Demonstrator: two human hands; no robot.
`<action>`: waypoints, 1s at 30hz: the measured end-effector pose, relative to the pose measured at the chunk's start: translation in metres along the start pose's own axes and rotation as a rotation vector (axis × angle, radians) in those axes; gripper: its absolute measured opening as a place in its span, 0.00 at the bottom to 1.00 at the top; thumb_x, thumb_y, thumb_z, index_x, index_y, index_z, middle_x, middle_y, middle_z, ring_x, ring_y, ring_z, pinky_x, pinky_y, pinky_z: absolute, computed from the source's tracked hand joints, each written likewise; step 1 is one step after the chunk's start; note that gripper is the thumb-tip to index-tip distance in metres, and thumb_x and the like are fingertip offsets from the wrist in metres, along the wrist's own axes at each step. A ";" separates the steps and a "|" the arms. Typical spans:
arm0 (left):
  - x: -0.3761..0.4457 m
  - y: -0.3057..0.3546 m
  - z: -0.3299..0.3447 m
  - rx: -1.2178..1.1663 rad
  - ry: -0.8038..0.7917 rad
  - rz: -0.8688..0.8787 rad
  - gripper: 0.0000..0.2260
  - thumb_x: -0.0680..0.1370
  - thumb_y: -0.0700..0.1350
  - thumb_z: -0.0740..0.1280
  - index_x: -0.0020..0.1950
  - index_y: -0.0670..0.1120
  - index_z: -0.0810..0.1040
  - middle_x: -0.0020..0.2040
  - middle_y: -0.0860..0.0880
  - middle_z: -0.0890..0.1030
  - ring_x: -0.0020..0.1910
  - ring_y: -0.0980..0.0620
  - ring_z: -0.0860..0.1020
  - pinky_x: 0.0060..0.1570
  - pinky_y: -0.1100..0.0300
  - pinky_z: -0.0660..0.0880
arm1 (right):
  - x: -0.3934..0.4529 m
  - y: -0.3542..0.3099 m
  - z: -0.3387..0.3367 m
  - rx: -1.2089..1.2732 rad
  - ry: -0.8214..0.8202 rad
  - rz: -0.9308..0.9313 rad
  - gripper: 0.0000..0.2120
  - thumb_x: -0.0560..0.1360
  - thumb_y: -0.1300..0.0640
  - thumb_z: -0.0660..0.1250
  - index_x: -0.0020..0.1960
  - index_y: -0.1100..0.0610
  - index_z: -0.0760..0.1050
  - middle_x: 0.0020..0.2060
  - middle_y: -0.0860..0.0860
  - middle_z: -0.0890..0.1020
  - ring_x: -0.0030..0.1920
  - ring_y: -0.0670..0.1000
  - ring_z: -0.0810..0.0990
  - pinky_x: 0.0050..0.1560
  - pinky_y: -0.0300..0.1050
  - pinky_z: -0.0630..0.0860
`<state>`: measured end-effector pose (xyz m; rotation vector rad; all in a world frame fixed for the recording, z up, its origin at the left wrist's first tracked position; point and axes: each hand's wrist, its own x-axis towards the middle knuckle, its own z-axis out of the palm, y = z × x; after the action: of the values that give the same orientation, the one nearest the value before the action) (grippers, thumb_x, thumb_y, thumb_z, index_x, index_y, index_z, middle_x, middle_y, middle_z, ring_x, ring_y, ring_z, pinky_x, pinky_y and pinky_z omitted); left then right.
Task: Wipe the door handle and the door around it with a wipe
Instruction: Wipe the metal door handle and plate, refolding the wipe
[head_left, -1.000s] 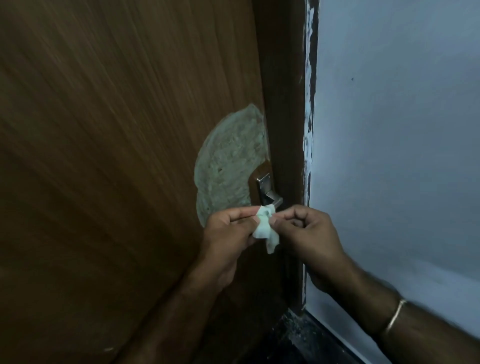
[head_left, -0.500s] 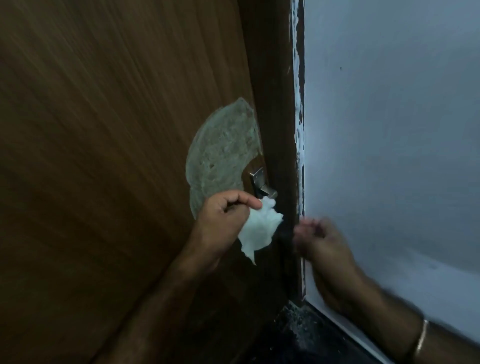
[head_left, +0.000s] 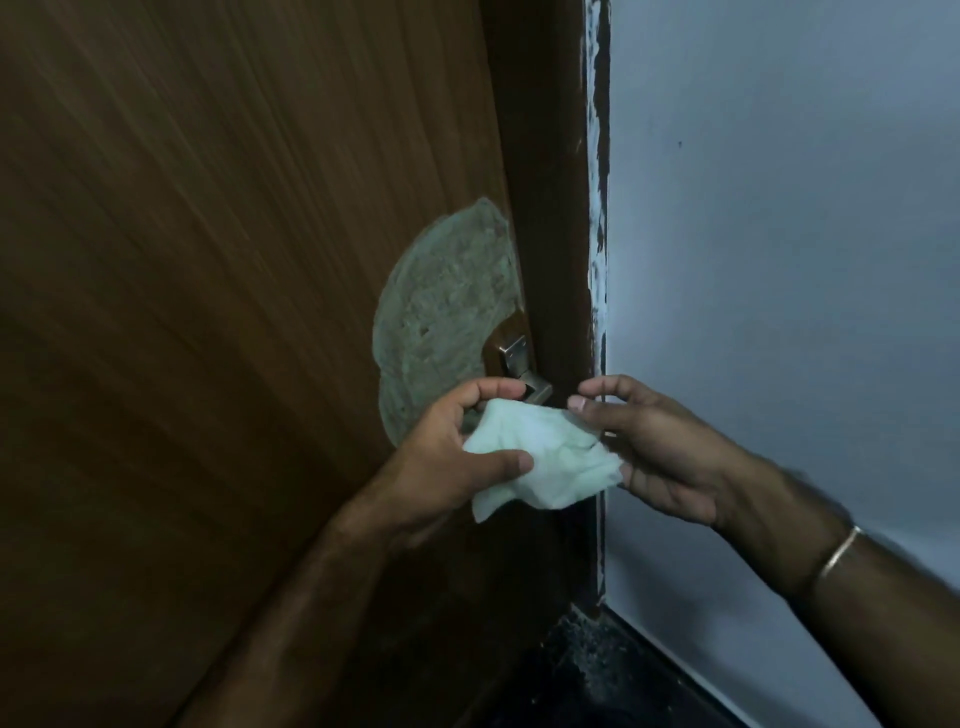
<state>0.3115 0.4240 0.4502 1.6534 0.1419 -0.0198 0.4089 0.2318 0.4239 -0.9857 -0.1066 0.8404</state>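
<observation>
White wipe spread between my hands just below the metal door handle; left hand pinches its left side, right hand fingers pinch its right edge. Wooden door, no writing readable.

Door: warm brown, fine straight woodgrain streaks running lengthwise. Rounded patch beside the handle: pale grey-green, mottled and speckled. Door handle: silver-grey metal. Door frame: dark brown, edge flecked with white paint. Wall: pale blue-grey, plain. Wipe: white with faint green tint. Bangle: thin, gold-toned. Floor: black, lightly speckled.
</observation>
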 end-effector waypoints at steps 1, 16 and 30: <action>0.000 0.000 0.001 -0.008 0.019 0.009 0.28 0.66 0.36 0.77 0.64 0.52 0.78 0.63 0.43 0.78 0.60 0.45 0.82 0.51 0.51 0.83 | -0.001 0.000 0.000 -0.004 -0.028 0.015 0.19 0.73 0.64 0.71 0.62 0.55 0.70 0.43 0.57 0.84 0.37 0.53 0.84 0.34 0.47 0.82; 0.004 0.017 -0.007 0.545 0.157 0.054 0.18 0.70 0.40 0.79 0.55 0.56 0.85 0.65 0.55 0.73 0.65 0.58 0.73 0.65 0.57 0.75 | 0.005 -0.014 -0.001 -0.619 -0.014 -0.384 0.19 0.69 0.70 0.74 0.56 0.53 0.82 0.47 0.47 0.86 0.47 0.46 0.86 0.42 0.35 0.81; 0.013 0.005 0.002 0.753 0.107 0.353 0.21 0.77 0.37 0.70 0.65 0.57 0.77 0.57 0.56 0.78 0.44 0.57 0.78 0.43 0.66 0.76 | 0.033 -0.067 0.003 -0.746 -0.127 -0.295 0.08 0.73 0.68 0.71 0.52 0.65 0.77 0.47 0.63 0.83 0.43 0.53 0.85 0.40 0.42 0.82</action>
<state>0.3249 0.4228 0.4541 2.4116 -0.0945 0.3180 0.4694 0.2375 0.4678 -1.5628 -0.6957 0.5881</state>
